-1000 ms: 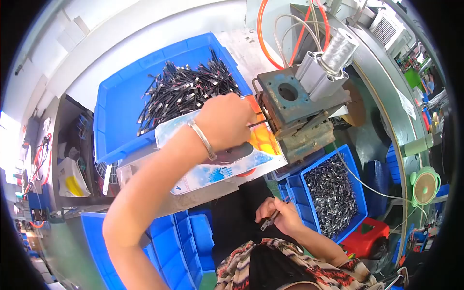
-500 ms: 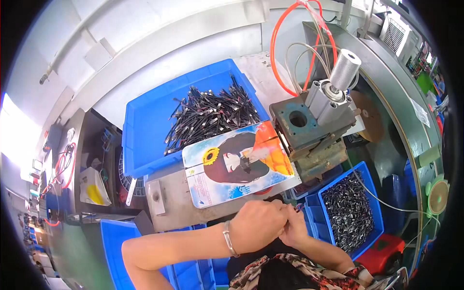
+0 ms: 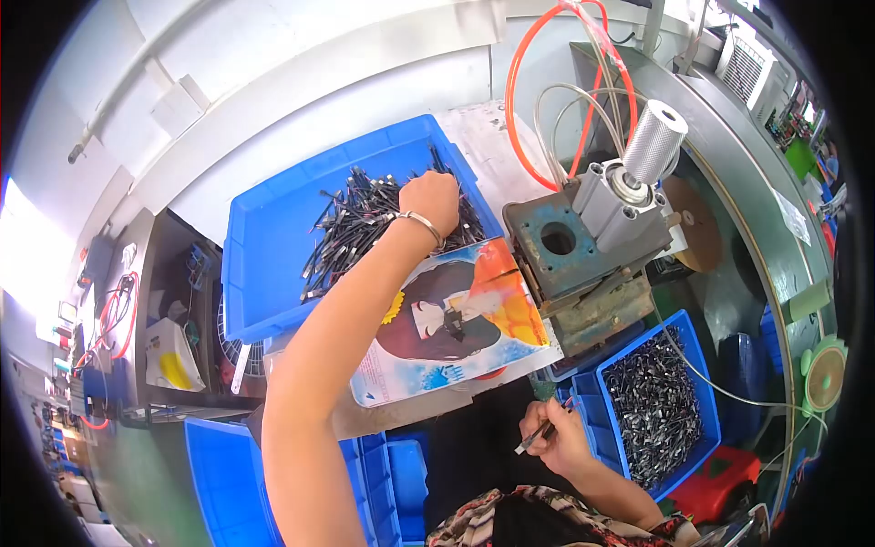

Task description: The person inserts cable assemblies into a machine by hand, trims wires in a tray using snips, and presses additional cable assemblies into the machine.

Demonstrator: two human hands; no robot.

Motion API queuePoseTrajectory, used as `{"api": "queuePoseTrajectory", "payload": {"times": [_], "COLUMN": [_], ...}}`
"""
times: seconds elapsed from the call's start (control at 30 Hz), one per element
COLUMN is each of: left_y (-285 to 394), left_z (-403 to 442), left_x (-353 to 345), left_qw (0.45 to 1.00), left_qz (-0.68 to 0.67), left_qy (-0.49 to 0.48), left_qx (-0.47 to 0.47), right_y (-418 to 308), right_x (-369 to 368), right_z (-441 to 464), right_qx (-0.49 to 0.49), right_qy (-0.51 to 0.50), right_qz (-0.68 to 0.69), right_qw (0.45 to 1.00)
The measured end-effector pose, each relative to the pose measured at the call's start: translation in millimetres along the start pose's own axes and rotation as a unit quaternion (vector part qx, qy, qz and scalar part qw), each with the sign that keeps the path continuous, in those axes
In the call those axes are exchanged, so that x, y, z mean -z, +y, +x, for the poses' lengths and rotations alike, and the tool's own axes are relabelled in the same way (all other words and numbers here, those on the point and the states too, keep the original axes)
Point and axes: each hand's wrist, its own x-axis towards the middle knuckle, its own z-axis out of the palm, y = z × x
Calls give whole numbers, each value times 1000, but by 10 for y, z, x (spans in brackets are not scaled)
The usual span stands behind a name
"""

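Observation:
My left hand, with a bracelet at its wrist, is over the pile of short black cables in a blue tray. Its fingers curl down into the pile, and whatever they grip is hidden. Low in front of my body, my right hand is closed around a short black cable with a pale end pointing left. Beneath my left forearm lies a printed board with a cartoon figure and a sunflower.
Right of the tray stands a metal press with a cylinder and orange hose. A blue bin of small dark parts sits at lower right, beside a red object. More blue bins are at lower left.
My left hand has left my right hand and moved up into the tray's cable pile. My right hand has dropped slightly, and the cable in it now shows.

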Motion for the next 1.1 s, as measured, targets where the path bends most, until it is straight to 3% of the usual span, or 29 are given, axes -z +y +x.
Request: {"api": "queuePoseTrajectory", "payload": {"times": [0.17,0.23,0.37,0.5,0.7,0.93,1.1], "left_y": [27,35,274,335,448,461,433], "left_z": [-117,-344,-937,-1046,-859,-790,-813], "left_x": [251,446,848,687,544,446,524], "left_qw": [998,988,968,952,957,928,923], "left_qz": [-61,-122,-194,-233,-190,-302,-300], "left_qy": [10,53,-11,-41,-37,-83,-117], "left_qx": [-15,-83,-157,-192,-216,-203,-212], "right_y": [-14,-20,9,53,87,52,37], "right_x": [54,79,150,150,129,105,113], "right_z": [-23,-39,-60,-98,-153,-146,-144], "right_qx": [-7,-6,-32,-38,-17,-15,-20], "right_qy": [-26,-27,-6,-9,4,5,15], "right_qz": [-4,-11,-20,-6,11,-12,-7], "right_qw": [1000,1000,999,999,1000,1000,1000]}}
